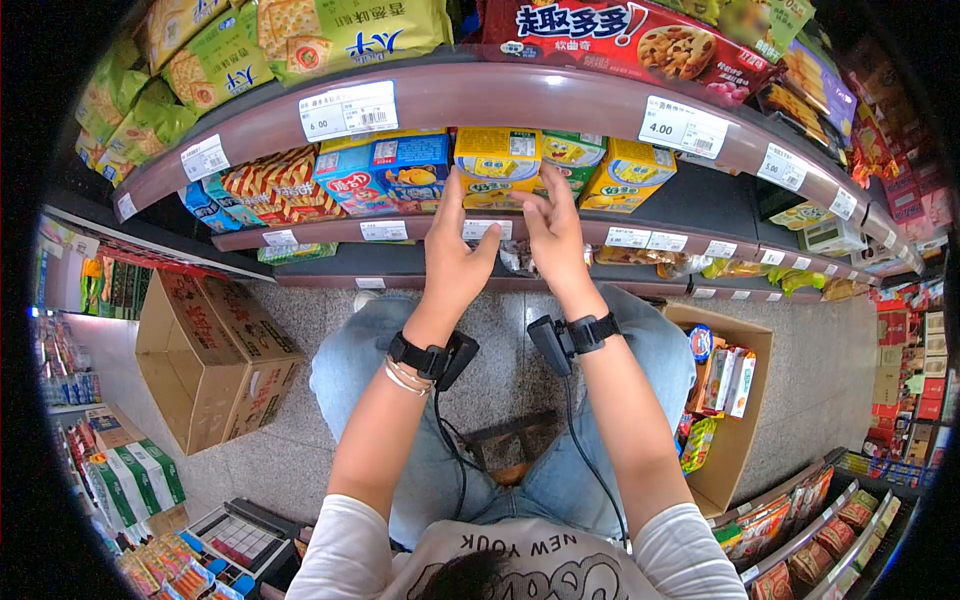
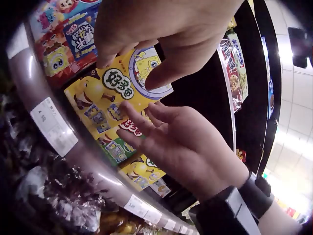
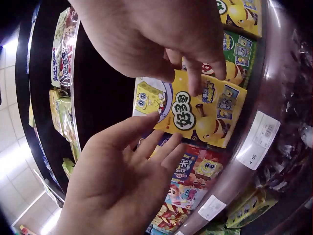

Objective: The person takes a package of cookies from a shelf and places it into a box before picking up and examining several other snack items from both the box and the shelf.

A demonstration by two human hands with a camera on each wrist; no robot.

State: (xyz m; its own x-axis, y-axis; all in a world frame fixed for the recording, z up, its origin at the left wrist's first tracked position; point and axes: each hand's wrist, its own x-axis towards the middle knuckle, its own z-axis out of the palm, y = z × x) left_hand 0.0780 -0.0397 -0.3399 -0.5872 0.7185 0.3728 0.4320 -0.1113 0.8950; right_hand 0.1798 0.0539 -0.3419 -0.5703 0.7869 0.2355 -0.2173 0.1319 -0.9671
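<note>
**Yellow 好多鱼 box (image 1: 497, 168) framed by 2 hands at the shelf's (image 1: 705, 205) front edge**

In the head view, the box stands on the lower shelf, close to its front edge. The left hand (image 1: 462, 245) is at the box's left side, fingers extended and thumb spread; the right hand (image 1: 556, 240) is at its right side, fingers loosely bent. Neither is clenched. To the left stand 2 blue boxes (image 1: 410, 165); to the right come a green box (image 1: 577, 155) and another yellow box (image 1: 627, 178). A red 趣多多 packet (image 1: 620, 45) lies on the upper shelf. On the floor are a cardboard carton (image 1: 240, 385) at left and a carton of packages (image 1: 757, 420) at right.

In the left wrist view, the right palm is turned toward the box, its fingers slack. A price tag reading 4.50 (image 2: 54, 126) is on the shelf's front edge, below the box.

In the right wrist view, the left fingers lie nearly straight along the box's side, and the right fingertips overlap its opposite edge. How firmly either hand presses cannot be told.
</note>
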